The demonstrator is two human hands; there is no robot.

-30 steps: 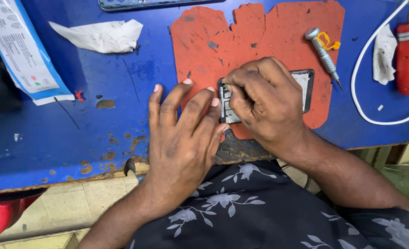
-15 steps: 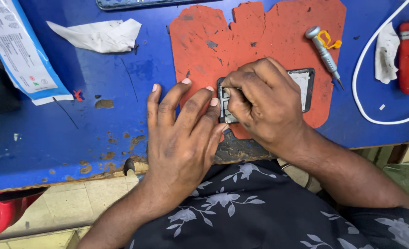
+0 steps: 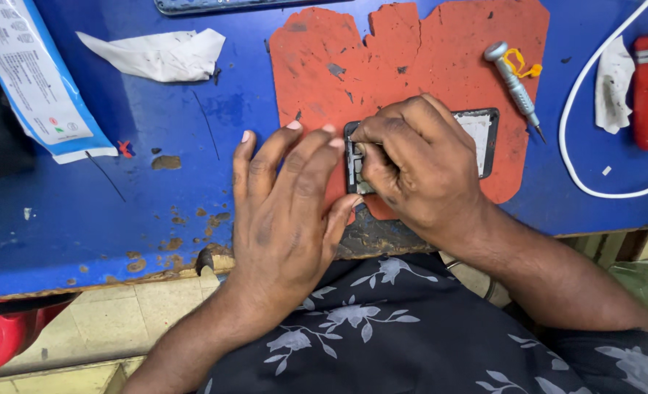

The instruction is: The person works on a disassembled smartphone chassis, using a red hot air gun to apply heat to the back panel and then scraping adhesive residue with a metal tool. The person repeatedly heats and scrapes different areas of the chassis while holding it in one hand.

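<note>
Orange-red worn rubber mat point(image 3: 411, 66) on the blue tabletop point(image 3: 120, 182) carries an opened dark phone point(image 3: 484, 138). Nothing has shifted since earlier: left hand point(image 3: 284, 211) lies flat, released, steadying; right hand point(image 3: 419, 171) stays clenched at the phone's left end.

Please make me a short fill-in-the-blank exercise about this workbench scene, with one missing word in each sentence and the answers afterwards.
1. The opened dark phone body lies on a torn ____ rubber mat.
2. The left hand rests flat, its fingertips at the phone's ____ end.
3. The grey metal screwdriver lies to the ____ of the right hand.
4. A crumpled ____ tissue lies on the blue table.

Answers: red; left; right; white
</note>
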